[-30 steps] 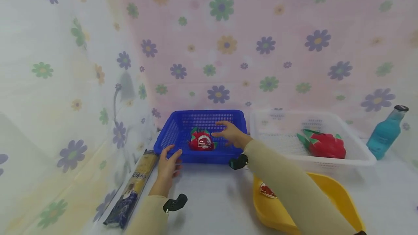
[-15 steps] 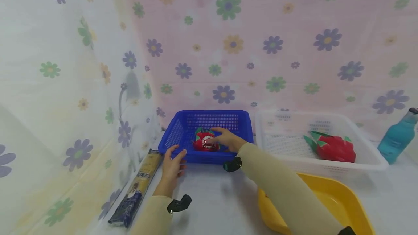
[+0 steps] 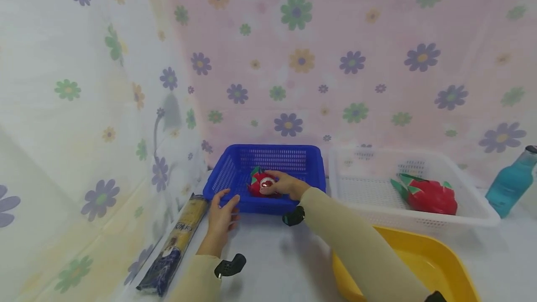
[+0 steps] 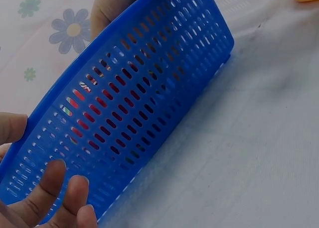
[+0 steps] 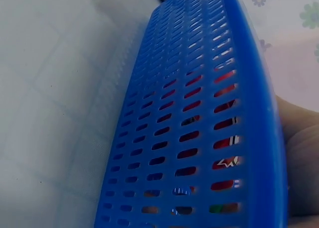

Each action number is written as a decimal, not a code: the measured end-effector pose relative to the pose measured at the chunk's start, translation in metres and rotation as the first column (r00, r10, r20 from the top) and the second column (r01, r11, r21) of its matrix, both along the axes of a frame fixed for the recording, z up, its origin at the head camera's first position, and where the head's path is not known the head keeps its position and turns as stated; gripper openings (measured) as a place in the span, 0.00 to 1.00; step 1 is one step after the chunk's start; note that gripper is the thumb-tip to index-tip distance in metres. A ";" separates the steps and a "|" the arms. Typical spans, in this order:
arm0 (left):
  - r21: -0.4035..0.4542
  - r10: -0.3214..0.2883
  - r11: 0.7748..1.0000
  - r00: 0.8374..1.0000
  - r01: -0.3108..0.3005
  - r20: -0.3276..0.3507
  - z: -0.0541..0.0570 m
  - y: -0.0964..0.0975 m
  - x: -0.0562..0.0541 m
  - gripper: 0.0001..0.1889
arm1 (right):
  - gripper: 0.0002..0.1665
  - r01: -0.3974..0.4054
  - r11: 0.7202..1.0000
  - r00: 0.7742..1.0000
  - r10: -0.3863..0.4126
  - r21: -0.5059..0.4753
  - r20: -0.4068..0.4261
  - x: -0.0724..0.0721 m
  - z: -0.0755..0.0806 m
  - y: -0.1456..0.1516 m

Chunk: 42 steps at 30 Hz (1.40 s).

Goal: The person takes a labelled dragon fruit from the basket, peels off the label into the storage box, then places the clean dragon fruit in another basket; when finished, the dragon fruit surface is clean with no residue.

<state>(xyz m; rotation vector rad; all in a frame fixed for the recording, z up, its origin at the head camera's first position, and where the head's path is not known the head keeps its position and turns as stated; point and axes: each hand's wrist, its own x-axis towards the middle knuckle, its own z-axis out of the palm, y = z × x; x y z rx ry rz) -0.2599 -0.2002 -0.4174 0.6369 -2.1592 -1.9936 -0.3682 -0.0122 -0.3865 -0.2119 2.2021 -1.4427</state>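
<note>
A red toy dragon fruit (image 3: 258, 185) with green leaf tips and a round label sits inside the blue slotted basket (image 3: 251, 205). My right hand (image 3: 287, 184) reaches over the basket's front wall and grips the fruit from its right side, thumb across the label. Through the slots in the right wrist view, red patches of the fruit show, and part of the hand appears behind the rim. My left hand (image 3: 220, 218) is at the basket's front left corner with fingers loosely bent. In the left wrist view its fingertips (image 4: 75, 190) are close along the outer wall.
Right of the blue basket stands a white basket (image 3: 356, 204) holding another dragon fruit (image 3: 434, 197). A yellow tray (image 3: 453, 269) lies in front, partly under my right sleeve. A pasta packet (image 3: 176, 246) lies at the left, and a blue bottle (image 3: 509, 183) stands far right.
My right hand has moved left and down from above the basket's right side onto the dragon fruit, and its fingers have closed round it. The left hand keeps its place by the corner.
</note>
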 end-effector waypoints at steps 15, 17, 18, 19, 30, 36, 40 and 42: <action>-0.004 -0.011 1.000 1.000 0.011 0.007 0.005 0.006 0.001 0.30 | 0.45 0.064 0.994 0.998 -0.063 -0.085 0.009 -0.001 0.001 0.003; -0.004 -0.012 1.000 1.000 0.012 0.011 0.005 0.006 0.001 0.31 | 0.45 0.086 0.988 0.996 -0.081 -0.125 0.039 -0.002 0.002 0.006; -0.004 -0.013 1.000 1.000 0.014 0.012 0.005 0.007 0.001 0.31 | 0.45 0.097 0.985 0.994 -0.090 -0.143 0.056 -0.003 0.002 0.008; -0.004 -0.016 1.000 1.000 0.016 0.015 0.005 0.007 0.001 0.31 | 0.45 0.108 0.981 0.993 -0.098 -0.159 0.070 -0.003 0.003 0.010; -0.010 -0.022 1.000 1.000 0.022 -0.002 0.004 0.004 0.002 0.29 | 0.46 0.080 0.984 0.997 -0.081 -0.157 -0.001 -0.002 0.037 0.032; -0.015 -0.019 1.000 1.000 0.019 0.000 0.004 0.001 0.004 0.30 | 0.45 0.065 0.993 0.997 -0.070 -0.103 -0.040 0.005 0.062 0.050; -0.018 -0.032 0.999 0.999 0.032 -0.003 0.005 0.001 0.007 0.30 | 0.47 0.057 0.992 0.996 -0.064 -0.113 -0.061 0.010 0.075 0.069; -0.015 -0.036 0.999 0.999 0.036 0.001 0.005 0.001 0.008 0.30 | 0.47 0.056 0.990 0.996 -0.064 -0.126 -0.061 0.012 0.079 0.078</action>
